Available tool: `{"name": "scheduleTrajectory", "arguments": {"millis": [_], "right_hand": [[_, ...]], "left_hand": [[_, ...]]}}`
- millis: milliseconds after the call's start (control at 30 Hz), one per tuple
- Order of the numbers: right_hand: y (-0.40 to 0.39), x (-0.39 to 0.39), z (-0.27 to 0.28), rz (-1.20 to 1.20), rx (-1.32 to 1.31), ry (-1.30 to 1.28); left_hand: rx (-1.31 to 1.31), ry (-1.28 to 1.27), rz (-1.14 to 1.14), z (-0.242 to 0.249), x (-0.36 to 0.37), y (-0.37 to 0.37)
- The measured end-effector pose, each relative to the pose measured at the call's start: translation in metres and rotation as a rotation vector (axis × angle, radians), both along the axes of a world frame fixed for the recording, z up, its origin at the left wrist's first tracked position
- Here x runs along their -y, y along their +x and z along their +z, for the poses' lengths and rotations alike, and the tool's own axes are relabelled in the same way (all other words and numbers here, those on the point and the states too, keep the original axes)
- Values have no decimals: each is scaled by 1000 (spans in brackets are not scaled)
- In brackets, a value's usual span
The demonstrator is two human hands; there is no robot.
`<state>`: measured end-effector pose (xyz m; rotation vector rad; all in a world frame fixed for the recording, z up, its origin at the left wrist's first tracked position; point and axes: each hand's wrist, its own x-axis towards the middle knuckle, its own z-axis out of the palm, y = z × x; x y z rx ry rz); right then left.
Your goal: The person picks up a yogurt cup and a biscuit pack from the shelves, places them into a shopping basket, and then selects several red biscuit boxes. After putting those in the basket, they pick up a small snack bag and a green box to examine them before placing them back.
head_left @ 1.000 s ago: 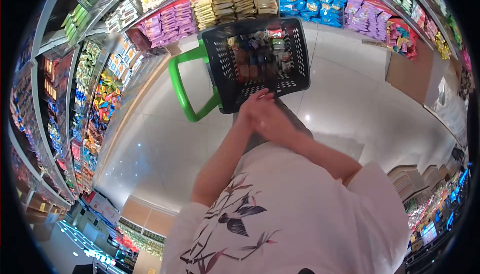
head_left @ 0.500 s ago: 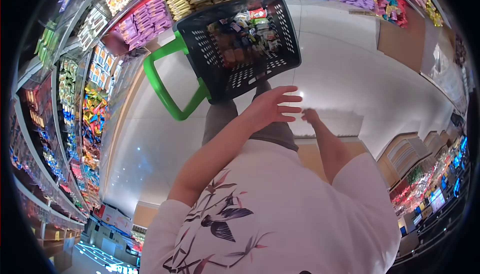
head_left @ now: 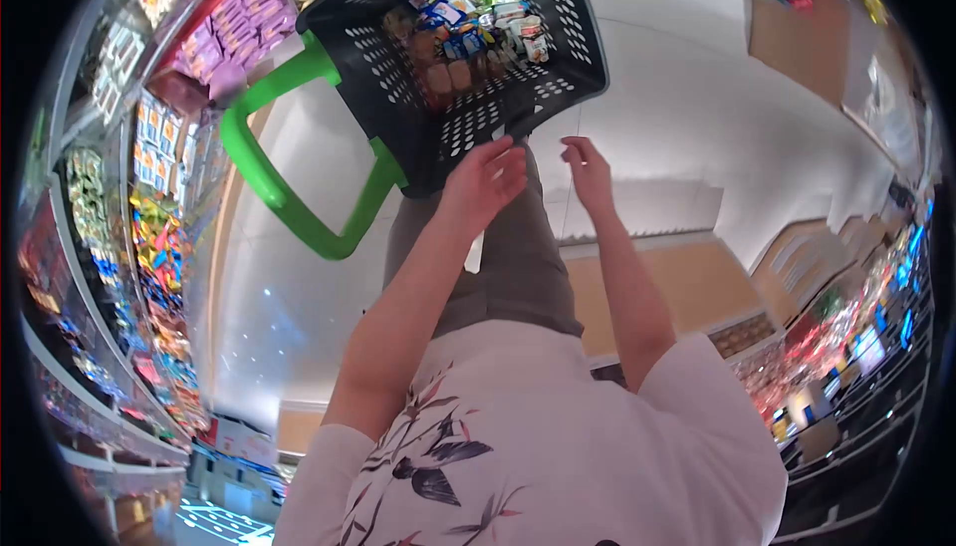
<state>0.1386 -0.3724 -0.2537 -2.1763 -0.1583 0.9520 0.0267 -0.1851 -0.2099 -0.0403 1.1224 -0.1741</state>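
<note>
A black shopping basket (head_left: 413, 142) with a green handle (head_left: 284, 202) is at the upper middle, tilted, with several small colourful packets (head_left: 478, 23) inside. My left hand (head_left: 485, 182) is at the basket's near side, palm partly showing. Its fingers are half curled and a little apart, with nothing seen in them; whether they touch the basket I cannot tell. To the right of it, my right hand (head_left: 590, 169) hangs in the air beside the basket's near corner. Its fingers are loosely bent, with a small gap and nothing visible between them. My legs show below the basket.
Shelves of packaged snacks (head_left: 164, 247) curve along the left side, with purple packets (head_left: 239, 23) at the upper left. A pale tiled floor (head_left: 677, 108) lies to the right. Cardboard-coloured panels (head_left: 662, 292) and a further display (head_left: 817, 337) stand at the lower right.
Both my hands have moved up in the view, towards the basket's near side. My left hand's fingers, spread before, are now curled. The basket appears slightly higher and further left.
</note>
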Motion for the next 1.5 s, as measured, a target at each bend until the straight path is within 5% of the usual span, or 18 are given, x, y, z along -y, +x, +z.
{"name": "scheduleTrajectory", "arguments": {"millis": [200, 400, 533, 600, 700, 800, 1100, 1500], "right_hand": [[-46, -40, -32, 87, -140, -41], [-75, 25, -64, 46, -115, -53], [-45, 43, -65, -32, -265, -68], [-41, 51, -68, -106, -343, -39], [-43, 54, -75, -235, -389, 0], [-38, 53, -83, -293, -435, -52], [-26, 49, -85, -289, -424, 111], [-11, 25, -72, -328, -453, 121]], "left_hand": [[-79, 272, 167, -147, -23, 63], [-319, 489, -314, -298, -42, 107], [-140, 708, -651, -366, -18, 132], [-89, 1027, -959, -419, 4, 135], [-45, 1409, -1284, -440, 33, 158], [74, 1729, -1146, -462, 55, 176], [215, 1671, -1422, -450, 54, 183], [177, 1260, -1431, -432, -16, 122]]}}
